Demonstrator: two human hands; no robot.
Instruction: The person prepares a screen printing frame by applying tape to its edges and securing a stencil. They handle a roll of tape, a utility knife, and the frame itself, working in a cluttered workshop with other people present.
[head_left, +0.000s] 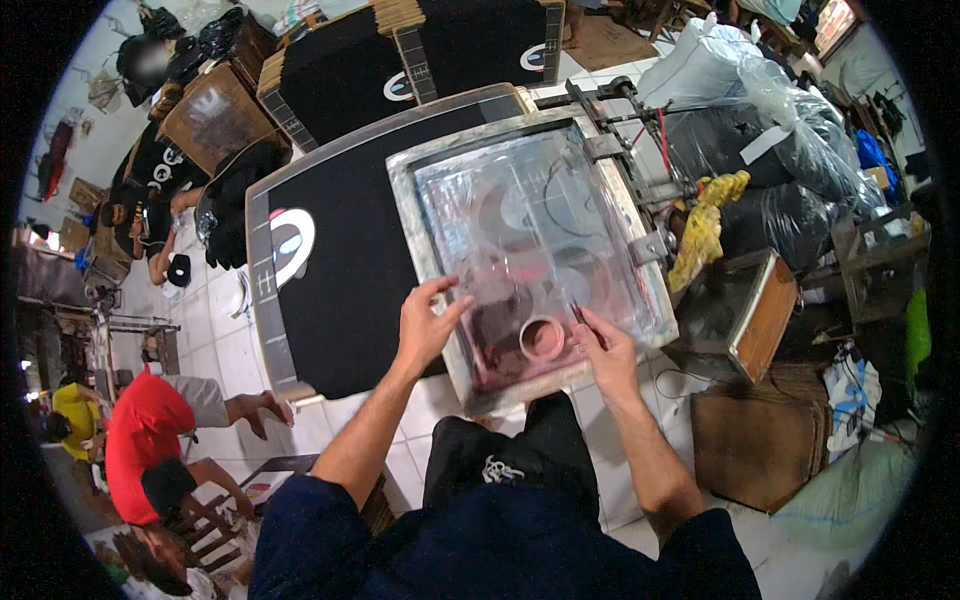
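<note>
Screen [520, 235], translucent, apparently pink-stained.

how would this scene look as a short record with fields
left hand: fingers curved, at the left side of the printing screen
right hand: pinching a thin dark object, kind unclear
pink-filled tub: on the screen, near its lower edge
black fabric: left of the screen, with white-and-blue eye print
right background: black plastic bags, crumpled yellow cloth

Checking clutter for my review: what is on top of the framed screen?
A round cup and reddish smears show on the framed screen; the surface directly beneath the cup and right hand is covered.
</note>
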